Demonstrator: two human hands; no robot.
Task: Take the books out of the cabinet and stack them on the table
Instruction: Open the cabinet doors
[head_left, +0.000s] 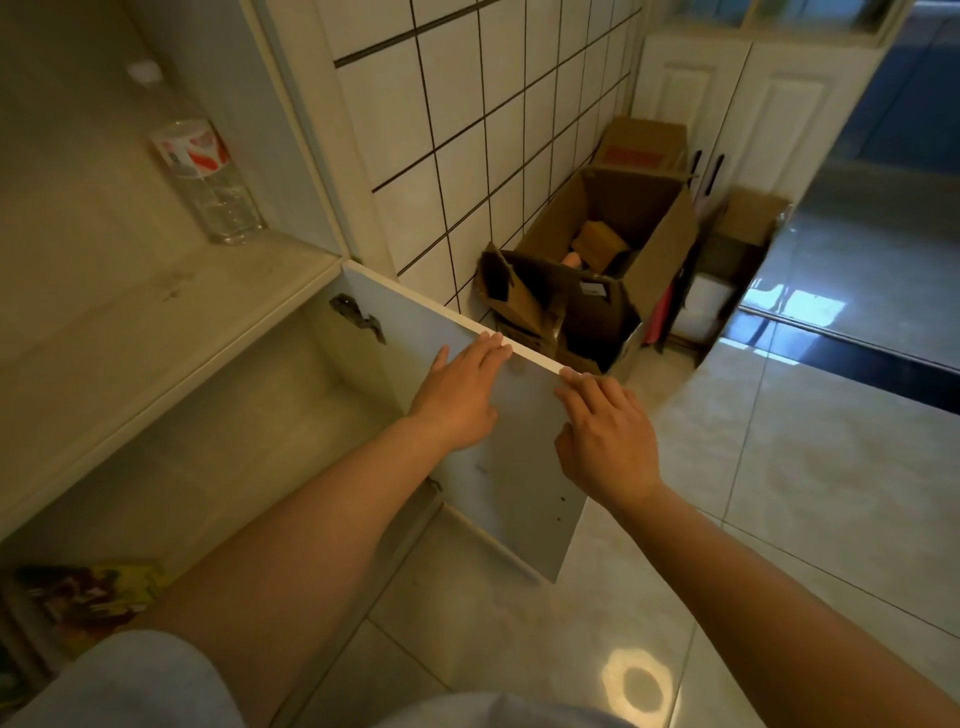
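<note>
The lower cabinet (218, 467) stands open, its white door (519, 467) swung out toward me. My left hand (462, 395) lies flat on the door's inner face, fingertips at its top edge. My right hand (605, 441) rests on the door's outer corner, fingers over the same edge. Neither hand holds a book. A colourful book (88, 597) lies at the lower left, inside the cabinet's bottom compartment, partly hidden by my left arm. The rest of that compartment's floor looks bare.
A clear plastic bottle (208, 182) with a red-and-white label stands on the shelf above. Open cardboard boxes (597, 270) sit on the floor against the tiled wall (467, 130). Glossy floor tiles (779, 467) spread to the right.
</note>
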